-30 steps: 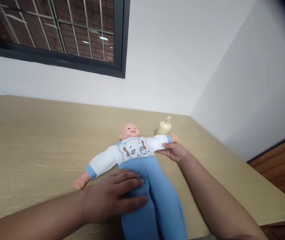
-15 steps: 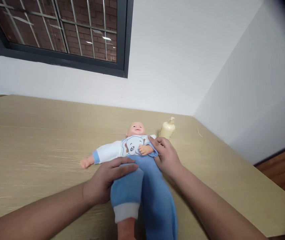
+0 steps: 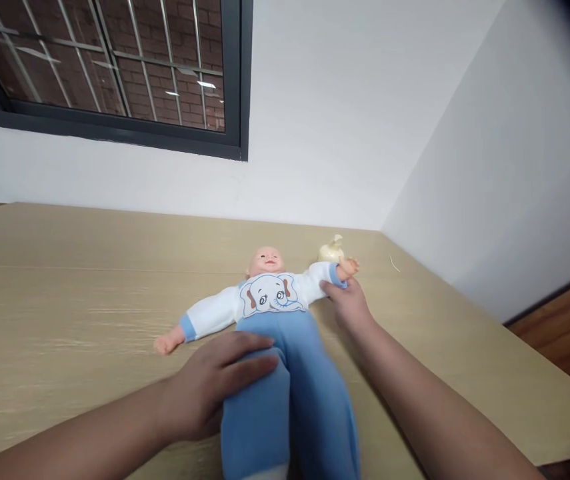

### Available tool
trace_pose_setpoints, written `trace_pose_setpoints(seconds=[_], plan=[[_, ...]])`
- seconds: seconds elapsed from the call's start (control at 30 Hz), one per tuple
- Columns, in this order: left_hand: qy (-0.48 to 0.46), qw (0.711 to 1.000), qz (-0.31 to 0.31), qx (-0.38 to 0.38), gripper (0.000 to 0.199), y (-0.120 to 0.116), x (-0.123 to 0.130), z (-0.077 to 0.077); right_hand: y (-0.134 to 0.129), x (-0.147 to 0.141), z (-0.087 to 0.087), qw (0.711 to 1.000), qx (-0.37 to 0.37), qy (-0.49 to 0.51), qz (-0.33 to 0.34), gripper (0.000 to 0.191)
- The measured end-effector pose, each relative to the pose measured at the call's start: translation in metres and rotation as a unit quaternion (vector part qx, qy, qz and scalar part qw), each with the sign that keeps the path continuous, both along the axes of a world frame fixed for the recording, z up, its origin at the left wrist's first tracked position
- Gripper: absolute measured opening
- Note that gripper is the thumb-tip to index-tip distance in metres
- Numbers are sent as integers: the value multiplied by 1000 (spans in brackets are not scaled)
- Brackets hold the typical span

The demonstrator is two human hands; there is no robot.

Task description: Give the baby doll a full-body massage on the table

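Note:
A baby doll (image 3: 272,295) lies on its back on the wooden table (image 3: 89,293), dressed in a white top with an elephant print and blue trousers. My left hand (image 3: 217,380) rests over the doll's bent leg (image 3: 257,413), its fingers wrapped across the thigh. At the doll's other side, my right hand (image 3: 352,303) grips the white sleeve (image 3: 319,281) near the blue cuff, with the thumb on top. That arm is stretched outward, in front of a pale yellow bottle (image 3: 331,251). The other arm lies spread on the table.
White walls (image 3: 345,113) rise behind and to the right of the table. A dark-framed window (image 3: 245,80) with metal bars is at the upper left. A thin pale strand (image 3: 394,264) lies near the right edge.
My right hand has drawn the doll's arm from across its chest out to the right, uncovering the elephant print. The doll's foot has dropped out of view.

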State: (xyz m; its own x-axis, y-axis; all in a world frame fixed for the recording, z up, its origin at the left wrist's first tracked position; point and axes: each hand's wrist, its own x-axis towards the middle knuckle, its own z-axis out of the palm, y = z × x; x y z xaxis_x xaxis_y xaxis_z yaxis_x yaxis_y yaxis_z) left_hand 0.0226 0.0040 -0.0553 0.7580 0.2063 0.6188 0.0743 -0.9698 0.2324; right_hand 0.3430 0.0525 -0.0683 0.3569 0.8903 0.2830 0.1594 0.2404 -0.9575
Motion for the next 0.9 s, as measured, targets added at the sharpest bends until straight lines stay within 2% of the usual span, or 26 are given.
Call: trace_pose_setpoints(seconds=[0.1, 0.17, 0.23, 0.4, 0.5, 0.57, 0.63, 0.7, 0.8, 0.9], plan=[[31, 999, -10, 37, 55, -5, 2, 0, 13, 10, -6, 974, -49, 216, 50, 42], [38, 997, -18, 69, 53, -7, 4, 1, 17, 14, -9, 951, -95, 285, 79, 44], [47, 994, -18, 94, 50, -9, 6, 1, 20, 17, -11, 939, -130, 303, 94, 44], [57, 992, -12, 111, 48, -10, 7, 1, 24, 23, -17, 940, -160, 281, 106, 40], [45, 994, -1, 102, 50, -8, 6, -1, 23, 19, -17, 950, -140, 261, 95, 38], [41, 994, 10, 100, 51, -4, 4, -5, 18, 11, -14, 961, -101, 248, 69, 40], [35, 995, 18, 88, 51, 0, 1, -9, 10, 1, -10, 986, -23, 165, 14, 43], [14, 998, 20, 51, 51, 4, -1, -12, -1, -10, -5, 996, 77, -7, -42, 45], [-25, 998, 30, -50, 54, 11, -3, -11, -14, -20, 0, 952, 169, -251, -39, 47], [-52, 988, 37, -144, 58, 16, 0, -5, -20, -25, 2, 886, 198, -420, -3, 61]])
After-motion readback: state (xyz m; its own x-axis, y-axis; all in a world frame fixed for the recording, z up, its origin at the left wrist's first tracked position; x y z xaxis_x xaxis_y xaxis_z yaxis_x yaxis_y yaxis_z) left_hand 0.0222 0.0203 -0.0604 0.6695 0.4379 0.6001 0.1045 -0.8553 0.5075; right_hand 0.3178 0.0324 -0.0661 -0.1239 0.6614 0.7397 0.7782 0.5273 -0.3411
